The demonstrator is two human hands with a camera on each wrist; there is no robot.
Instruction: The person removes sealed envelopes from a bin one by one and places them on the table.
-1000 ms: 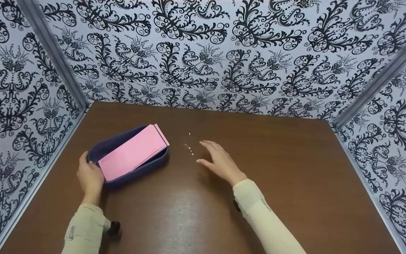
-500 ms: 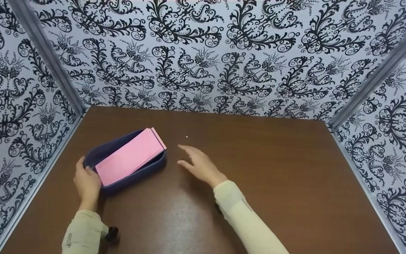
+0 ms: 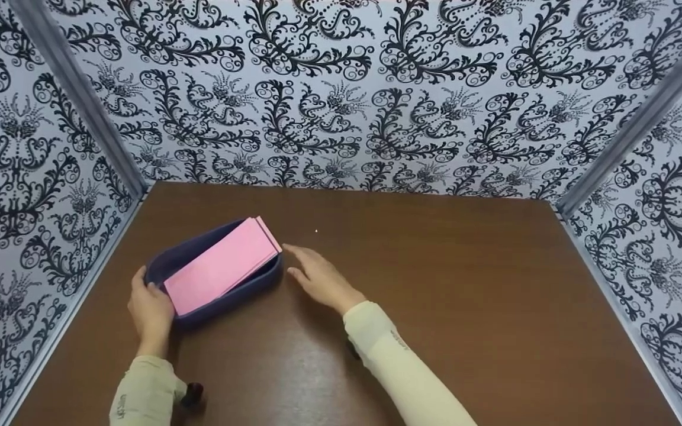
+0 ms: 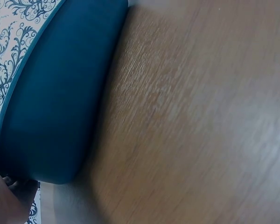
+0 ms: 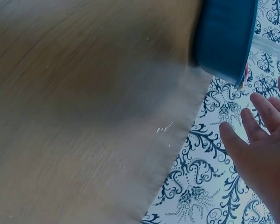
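A dark blue oval tray [image 3: 245, 287] lies on the left part of the brown table [image 3: 447, 296]. A stack of pink paper sheets [image 3: 222, 266] rests slantwise across its top. My left hand [image 3: 150, 307] grips the tray's near-left end, thumb along the rim. The left wrist view shows the tray's side wall [image 4: 56, 102] close up. My right hand [image 3: 317, 277] hovers with straight fingers just right of the tray's far end and holds nothing. In the right wrist view those fingers [image 5: 259, 135] spread near the tray [image 5: 224, 37].
Patterned black-and-white walls [image 3: 341, 89] close the table in on the left, back and right. A tiny white speck [image 3: 316, 231] lies on the wood beyond my right hand. Bare wood stretches to the right.
My right hand has slid left across the table toward the tray's far end, covering the small white specks. The left hand and the tray have stayed in place.
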